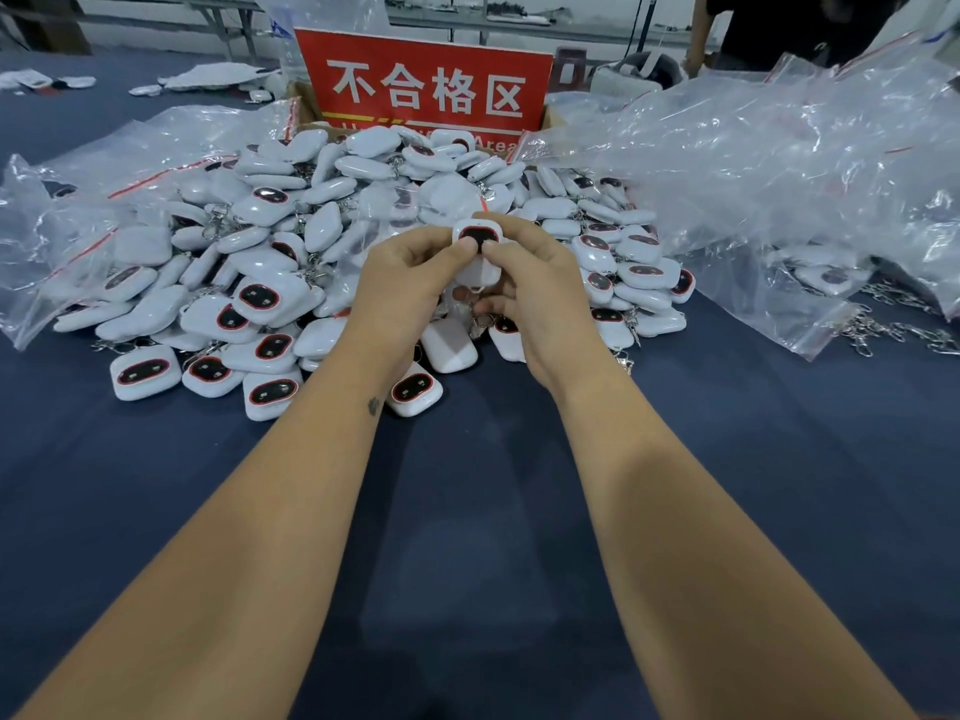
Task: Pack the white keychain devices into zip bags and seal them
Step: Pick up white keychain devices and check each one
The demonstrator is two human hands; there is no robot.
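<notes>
A white keychain device (477,240) with a dark oval face ringed in red is held up between both hands, above a big heap of like devices (291,262). My left hand (402,298) pinches its left side, thumb on the face. My right hand (535,288) pinches its right side, thumb on the face too. A thin clear zip bag (480,275) seems to wrap the device; its red strip shows just above. The device's lower part and key ring are hidden by my fingers.
Clear zip bags with red seal strips lie at the left (78,220) and in a large pile at the right (779,163), some holding devices and chains (883,330). A red sign (426,85) stands in a cardboard box behind the heap. A person stands at the far right (779,28).
</notes>
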